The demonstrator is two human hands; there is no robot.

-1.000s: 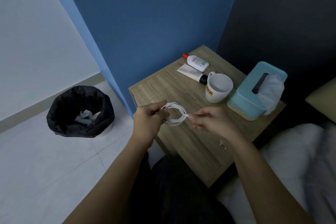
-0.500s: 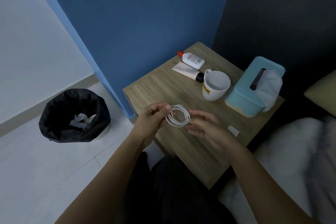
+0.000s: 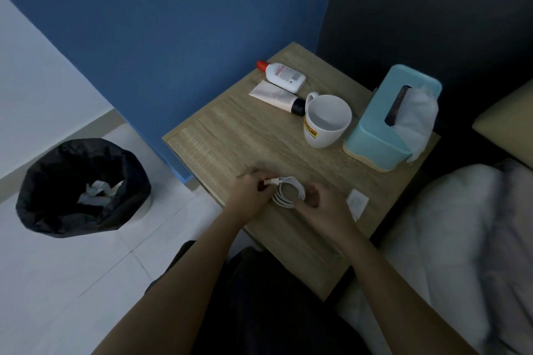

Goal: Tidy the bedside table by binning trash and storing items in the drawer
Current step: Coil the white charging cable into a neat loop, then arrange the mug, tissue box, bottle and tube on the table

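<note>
Both hands are low over the near part of the light wooden tabletop (image 3: pixel 245 138), sharing a coiled white charging cable (image 3: pixel 289 192). The left hand (image 3: pixel 248 196) pinches the plug end in curled fingers, and the right hand (image 3: pixel 323 206) has its fingers curled round the loop's other side. Behind stand a white ceramic mug (image 3: pixel 327 121) and a pale blue tissue box (image 3: pixel 383 130). A black-lined round bin (image 3: pixel 57 219) sits on the floor to the left.

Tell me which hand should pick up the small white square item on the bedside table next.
Probably the right. The right hand sits just beside the small white square item, while the left hand is across the coiled white cable from it, pinching the cable's end.
</note>
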